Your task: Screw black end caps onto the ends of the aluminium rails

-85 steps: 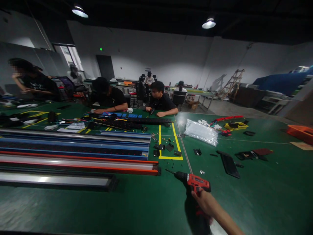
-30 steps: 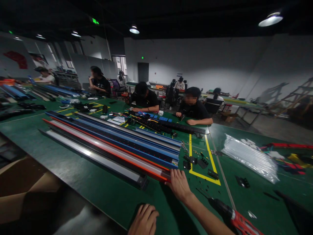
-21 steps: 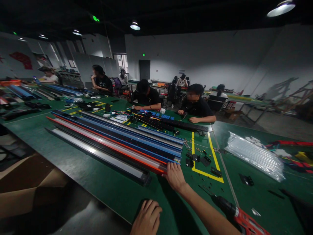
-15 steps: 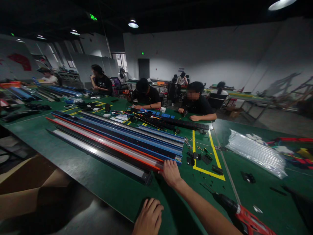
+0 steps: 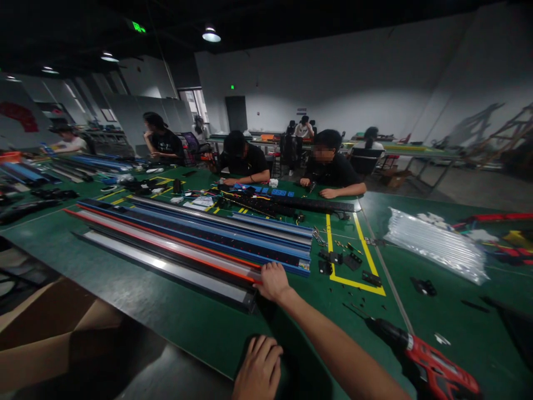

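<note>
My right hand (image 5: 273, 281) is closed around the near end of a long orange-edged rail (image 5: 166, 244) with a pale strip along it. This rail lies on the green table among other long profiles. A black profile with a white strip (image 5: 162, 262) is on its near side. Blue rails (image 5: 287, 249) lie on its far side, their ends reaching further right than my right hand. Down by the table's front edge, my left hand (image 5: 260, 366) rests with its fingers stretched out, holding nothing.
A red power drill (image 5: 433, 355) lies at the lower right. Black brackets (image 5: 352, 261) and small screws are scattered near yellow tape (image 5: 358, 289). A clear-wrapped bundle of tubes (image 5: 435, 244) sits to the right. Two co-workers (image 5: 333, 172) lean over the table's far side.
My right hand has moved left along with the orange-edged rail, which has slid left past the blue rails. My left hand stays on the table edge. The view has shifted slightly.
</note>
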Available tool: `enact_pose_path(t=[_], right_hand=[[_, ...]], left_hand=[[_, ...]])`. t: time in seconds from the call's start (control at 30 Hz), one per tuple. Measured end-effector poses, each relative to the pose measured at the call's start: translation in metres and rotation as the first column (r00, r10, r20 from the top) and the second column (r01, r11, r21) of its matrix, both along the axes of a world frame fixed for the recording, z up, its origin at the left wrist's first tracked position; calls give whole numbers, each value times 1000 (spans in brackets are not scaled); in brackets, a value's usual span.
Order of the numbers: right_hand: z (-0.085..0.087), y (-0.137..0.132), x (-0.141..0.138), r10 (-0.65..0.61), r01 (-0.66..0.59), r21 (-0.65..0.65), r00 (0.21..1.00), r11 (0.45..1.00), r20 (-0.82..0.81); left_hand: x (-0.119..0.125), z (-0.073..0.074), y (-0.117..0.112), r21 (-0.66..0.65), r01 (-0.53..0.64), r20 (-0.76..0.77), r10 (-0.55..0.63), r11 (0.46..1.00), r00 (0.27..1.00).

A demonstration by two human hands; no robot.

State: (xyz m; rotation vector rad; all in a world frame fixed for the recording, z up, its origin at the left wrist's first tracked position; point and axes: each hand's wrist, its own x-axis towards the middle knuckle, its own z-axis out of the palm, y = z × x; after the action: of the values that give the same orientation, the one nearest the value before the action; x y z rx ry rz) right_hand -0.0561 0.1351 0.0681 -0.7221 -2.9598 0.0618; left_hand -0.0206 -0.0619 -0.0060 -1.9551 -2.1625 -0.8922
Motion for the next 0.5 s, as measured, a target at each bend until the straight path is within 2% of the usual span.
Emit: enact_pose_path(t=[0.27, 0.5], right_hand=[[6, 12, -13, 64, -59, -67, 996, 996, 70], [12, 15, -31, 76, -64, -104, 989, 993, 125]], left_hand=[[-1, 3, 1, -1, 15, 8, -15, 1000, 1000], [-4, -7, 3, 37, 13, -60, -11, 999, 998]])
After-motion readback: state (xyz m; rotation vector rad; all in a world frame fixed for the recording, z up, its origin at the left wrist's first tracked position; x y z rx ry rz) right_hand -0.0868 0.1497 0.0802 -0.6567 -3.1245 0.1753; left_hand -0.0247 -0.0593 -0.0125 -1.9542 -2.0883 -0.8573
